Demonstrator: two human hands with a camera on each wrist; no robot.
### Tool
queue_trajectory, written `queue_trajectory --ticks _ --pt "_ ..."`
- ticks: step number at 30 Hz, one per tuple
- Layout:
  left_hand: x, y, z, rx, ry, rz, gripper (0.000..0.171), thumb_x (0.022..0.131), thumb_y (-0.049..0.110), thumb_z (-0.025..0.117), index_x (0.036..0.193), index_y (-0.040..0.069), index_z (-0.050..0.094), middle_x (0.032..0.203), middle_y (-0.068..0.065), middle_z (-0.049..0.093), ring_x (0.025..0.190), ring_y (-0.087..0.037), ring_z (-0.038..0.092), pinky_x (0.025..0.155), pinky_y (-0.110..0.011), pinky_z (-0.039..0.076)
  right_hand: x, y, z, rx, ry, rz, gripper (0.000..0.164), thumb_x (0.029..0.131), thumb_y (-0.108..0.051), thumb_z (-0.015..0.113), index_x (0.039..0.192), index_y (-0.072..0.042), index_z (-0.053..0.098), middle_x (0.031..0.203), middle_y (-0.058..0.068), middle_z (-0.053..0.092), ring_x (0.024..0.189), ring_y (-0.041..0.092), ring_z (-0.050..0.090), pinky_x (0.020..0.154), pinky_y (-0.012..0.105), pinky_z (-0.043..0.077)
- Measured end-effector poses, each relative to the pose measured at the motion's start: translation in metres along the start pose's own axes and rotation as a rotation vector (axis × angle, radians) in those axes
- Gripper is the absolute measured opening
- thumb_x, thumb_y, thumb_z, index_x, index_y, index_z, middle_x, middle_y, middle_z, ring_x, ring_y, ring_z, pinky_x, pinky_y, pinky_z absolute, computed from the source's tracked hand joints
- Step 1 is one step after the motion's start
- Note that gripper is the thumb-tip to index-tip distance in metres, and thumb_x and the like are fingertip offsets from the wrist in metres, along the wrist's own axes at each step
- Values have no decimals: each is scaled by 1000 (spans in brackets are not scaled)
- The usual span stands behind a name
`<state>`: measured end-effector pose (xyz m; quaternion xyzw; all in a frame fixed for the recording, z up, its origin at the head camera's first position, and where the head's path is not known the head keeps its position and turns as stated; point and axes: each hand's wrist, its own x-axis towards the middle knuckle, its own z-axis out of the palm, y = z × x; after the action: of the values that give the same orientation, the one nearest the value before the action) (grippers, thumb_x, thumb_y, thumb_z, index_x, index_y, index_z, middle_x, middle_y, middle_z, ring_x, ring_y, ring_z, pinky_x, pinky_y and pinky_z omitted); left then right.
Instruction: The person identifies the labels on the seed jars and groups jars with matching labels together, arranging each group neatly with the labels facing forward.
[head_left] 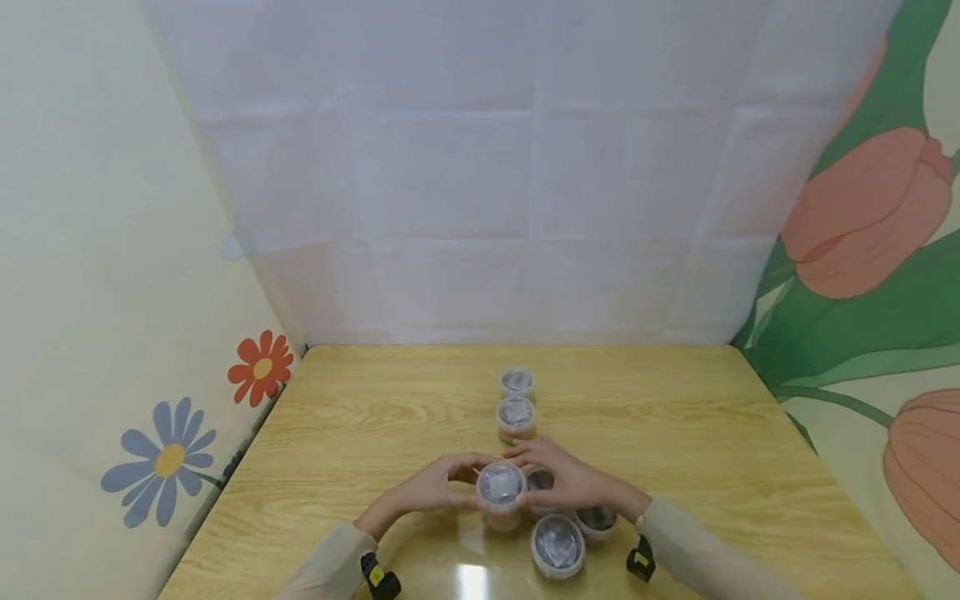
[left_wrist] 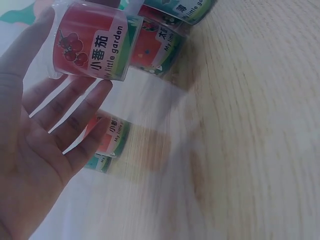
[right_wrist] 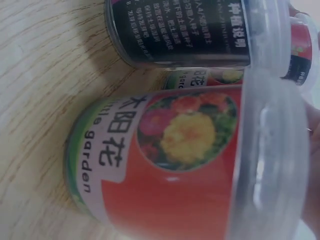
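In the head view, both hands meet at a clear-lidded plastic cup [head_left: 501,485] held over the front middle of the table. Its red label [left_wrist: 90,42] shows small tomatoes and the words "little garden". From the left, my left hand [head_left: 438,483] grips it, thumb along the lid and fingers behind. My right hand [head_left: 562,479] comes round its right side, thumb on the lid's edge and fingertips at the far side. Beneath the right hand stands another lidded cup [head_left: 540,481], partly hidden. A cup with a yellow-flower label [right_wrist: 170,160] looms large in the right wrist view.
Two lidded cups, a nearer one [head_left: 516,417] and a farther one [head_left: 517,381], stand in line beyond the hands. Two more, one in front [head_left: 558,546] and one by the right wrist [head_left: 597,521], cluster at the front right. The wooden table [head_left: 360,400] meets walls on three sides.
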<state>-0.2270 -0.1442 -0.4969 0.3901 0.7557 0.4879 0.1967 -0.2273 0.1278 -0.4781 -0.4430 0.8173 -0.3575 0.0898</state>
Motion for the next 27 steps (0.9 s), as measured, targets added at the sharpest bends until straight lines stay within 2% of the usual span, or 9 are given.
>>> queue_trajectory --ticks 5,12,15,19,24,25,27 --pt "1 1 -2 9 0 12 57 85 23 68 136 17 44 130 -2 55 109 -14 58 98 -34 44 0 0 0 36 11 33 45 82 -43 67 120 -19 58 138 1 48 131 30 35 109 59 19" --pt "1 4 -4 43 20 -30 55 85 26 68 135 20 46 128 2 56 109 -13 58 95 -32 46 0 1 1 55 25 59 46 84 -41 66 125 -24 55 140 5 47 128 22 38 105 55 30" --pt "3 5 -6 43 35 -42 53 85 26 68 134 19 48 128 1 56 108 -14 58 94 -31 46 0 1 1 62 38 54 48 85 -41 64 128 -23 53 142 8 44 130 26 38 106 58 27" --pt "6 6 -10 18 51 -67 53 84 27 68 133 20 48 127 2 56 108 -14 58 92 -30 47 0 2 1 65 60 72 50 85 -43 63 129 -23 51 142 12 42 132 34 35 108 63 15" --pt "9 7 -13 -6 51 -64 52 85 27 68 133 22 48 127 3 56 109 -14 58 92 -31 48 -2 1 0 88 73 129 55 84 -43 64 133 -23 48 141 12 43 132 40 32 106 65 16" --pt "10 7 -14 -7 51 -57 51 85 26 67 132 22 48 127 3 56 109 -15 57 92 -31 47 -2 0 0 94 74 135 56 85 -43 64 135 -24 46 141 10 44 132 38 33 107 64 16" --pt "11 7 -15 -10 58 -60 50 86 26 67 132 24 48 127 4 56 109 -15 58 92 -31 47 -1 -1 -1 110 73 141 60 85 -43 64 139 -28 41 141 5 44 130 33 37 105 62 24"
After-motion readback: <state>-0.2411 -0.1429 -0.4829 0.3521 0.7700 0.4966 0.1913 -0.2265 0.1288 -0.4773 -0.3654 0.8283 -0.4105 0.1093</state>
